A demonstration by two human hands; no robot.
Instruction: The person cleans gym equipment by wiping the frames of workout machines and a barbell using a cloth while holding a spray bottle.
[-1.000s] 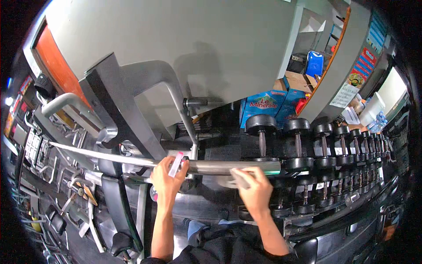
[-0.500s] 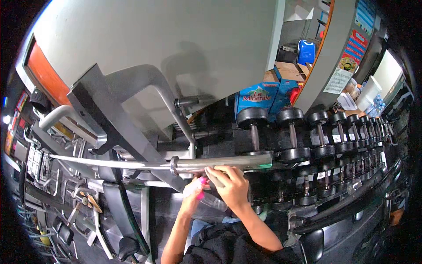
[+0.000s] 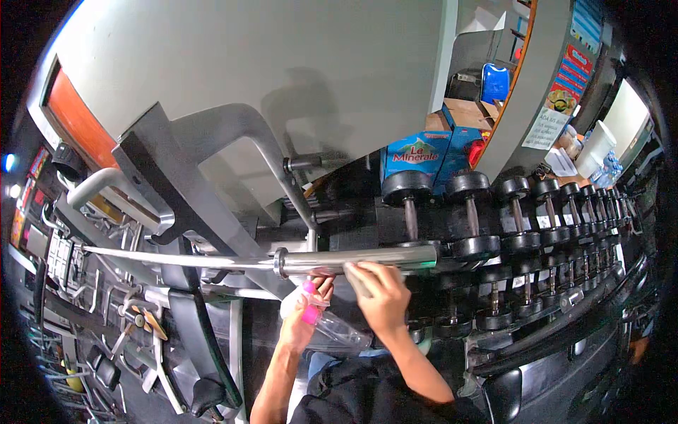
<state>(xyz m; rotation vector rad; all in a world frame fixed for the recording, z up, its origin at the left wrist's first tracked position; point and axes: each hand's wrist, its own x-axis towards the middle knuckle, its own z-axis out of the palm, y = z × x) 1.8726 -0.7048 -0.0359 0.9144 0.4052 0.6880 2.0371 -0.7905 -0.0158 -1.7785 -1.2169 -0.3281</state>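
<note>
A steel barbell (image 3: 183, 261) runs across the view, its thick sleeve (image 3: 325, 261) at the centre with a collar ring at its left end. Just below the sleeve, my left hand (image 3: 300, 321) is wrapped round a clear spray bottle (image 3: 339, 331) with a pink and white head; the bottle's body points down to the right. My right hand (image 3: 381, 297) holds a greyish cloth (image 3: 359, 283) between its fingers, against the lower side of the sleeve.
Racks of black dumbbells (image 3: 477, 247) stretch away to the right. Behind them are blue cartons (image 3: 413, 159) by the wall. A grey bench frame (image 3: 169, 169) and a black padded bench (image 3: 198, 339) stand at the left, with more gym machines beyond.
My left hand has come down off the bar, and the spray bottle now shows below it. My right hand has moved left along the sleeve, then slightly back right with the cloth.
</note>
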